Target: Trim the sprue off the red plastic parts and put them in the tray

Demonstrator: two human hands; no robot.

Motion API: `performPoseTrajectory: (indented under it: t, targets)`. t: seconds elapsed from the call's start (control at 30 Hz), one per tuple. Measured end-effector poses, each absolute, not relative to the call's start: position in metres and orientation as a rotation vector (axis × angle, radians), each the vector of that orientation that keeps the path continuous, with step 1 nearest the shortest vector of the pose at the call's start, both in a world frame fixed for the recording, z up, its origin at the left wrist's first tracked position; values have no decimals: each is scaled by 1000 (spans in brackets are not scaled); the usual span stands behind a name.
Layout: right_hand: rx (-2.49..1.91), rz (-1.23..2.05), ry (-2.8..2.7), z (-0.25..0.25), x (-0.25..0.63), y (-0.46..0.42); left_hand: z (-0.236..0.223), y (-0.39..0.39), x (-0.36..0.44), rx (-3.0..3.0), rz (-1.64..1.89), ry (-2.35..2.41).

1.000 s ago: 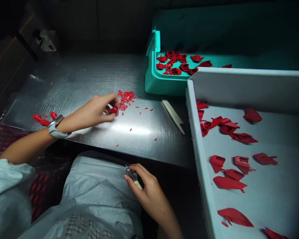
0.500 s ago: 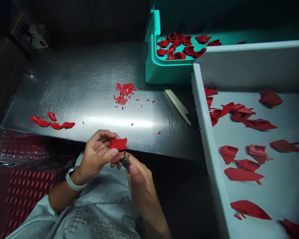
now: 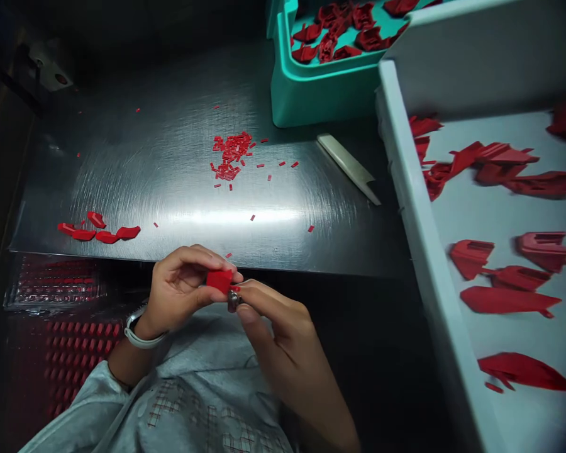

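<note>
At eight o'clock in the view, a red part (image 3: pixel 218 280) is pinched between the thumb and curled fingers of the left hand (image 3: pixel 177 292), apparently so its end is steadied against the metal tool (image 3: pixel 234 302) gripped in the half-closed right hand (image 3: pixel 283 333). Red chips (image 3: pixel 233 150) are heaped at twelve o'clock from it, probably out of the way. The tool's handle is hidden; contact with the part cannot be confirmed.
</note>
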State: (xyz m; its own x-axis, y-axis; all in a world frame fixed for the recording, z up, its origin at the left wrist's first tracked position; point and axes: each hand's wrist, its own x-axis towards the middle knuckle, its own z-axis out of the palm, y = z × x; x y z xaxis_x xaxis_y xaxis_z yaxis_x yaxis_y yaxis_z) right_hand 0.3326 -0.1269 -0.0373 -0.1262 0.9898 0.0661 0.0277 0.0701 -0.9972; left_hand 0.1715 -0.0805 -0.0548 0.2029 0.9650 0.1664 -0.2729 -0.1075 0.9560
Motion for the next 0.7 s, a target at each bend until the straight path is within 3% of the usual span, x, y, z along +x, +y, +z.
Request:
performPoseTrajectory:
  t: [0.33, 0.7]
  targets:
    - [-1105, 1172, -1441, -40, 335, -128, -68, -88, 169, 1231, 1297, 709]
    - [-1198, 1146, -1514, -39, 339, -127, -45, -89, 165, 1274, 1137, 877]
